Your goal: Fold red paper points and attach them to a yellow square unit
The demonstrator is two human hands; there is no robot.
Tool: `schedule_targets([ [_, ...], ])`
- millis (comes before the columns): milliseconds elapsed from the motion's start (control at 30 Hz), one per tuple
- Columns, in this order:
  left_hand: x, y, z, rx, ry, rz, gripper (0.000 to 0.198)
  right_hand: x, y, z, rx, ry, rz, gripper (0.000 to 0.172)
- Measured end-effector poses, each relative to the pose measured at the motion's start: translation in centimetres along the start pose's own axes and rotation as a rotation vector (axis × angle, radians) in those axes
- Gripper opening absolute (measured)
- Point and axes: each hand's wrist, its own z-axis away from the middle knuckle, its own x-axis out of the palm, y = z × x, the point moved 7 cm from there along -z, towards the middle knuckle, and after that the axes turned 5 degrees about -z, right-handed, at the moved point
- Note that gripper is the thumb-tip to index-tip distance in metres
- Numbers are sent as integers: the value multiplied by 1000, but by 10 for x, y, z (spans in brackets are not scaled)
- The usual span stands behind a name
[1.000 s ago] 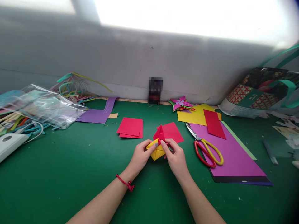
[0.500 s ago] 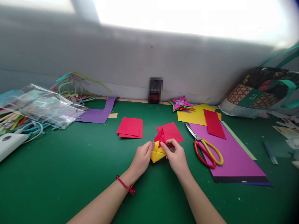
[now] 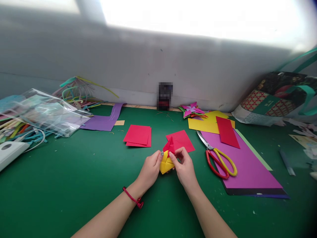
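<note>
A folded paper piece in yellow and red (image 3: 165,166) is held between my two hands above the green table, its red point turned up and away from me. My left hand (image 3: 150,168) pinches its left side, thumb on top. On the right side, my right hand (image 3: 185,168) grips it with thumb and bent fingers, the thumb by the red part. Fingers hide some of the folds. Just beyond lies a red paper square (image 3: 183,140), partly behind the piece. Left of that is a small stack of red squares (image 3: 137,135).
Scissors (image 3: 218,158) with red and yellow handles lie on purple sheets (image 3: 250,168) at right. Folded paper stars (image 3: 192,110) and yellow paper (image 3: 201,125) are behind. Pipe cleaners (image 3: 74,92), a clear plastic bag (image 3: 54,114) and purple paper (image 3: 101,123) lie left; a patterned bag (image 3: 262,102) stands right.
My right thumb has shifted slightly down along the folded paper, and the piece has tilted a little. Both hands keep hold of it; the things around have stayed put.
</note>
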Motion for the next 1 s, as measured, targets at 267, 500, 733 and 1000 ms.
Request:
schedule_targets([
  [267, 2, -2, 0, -20, -35, 62, 34, 1, 2, 0, 13, -19, -19, 24],
  [500, 5, -1, 1, -43, -62, 180, 33, -2, 3, -3, 16, -39, -24, 27],
  [733, -1, 0, -1, -23, -12, 69, 34, -5, 7, -6, 32, -71, -5, 28],
  [1000, -5, 0, -3, 0, 33, 89, 32, -5, 7, -6, 20, -87, 156, 28],
])
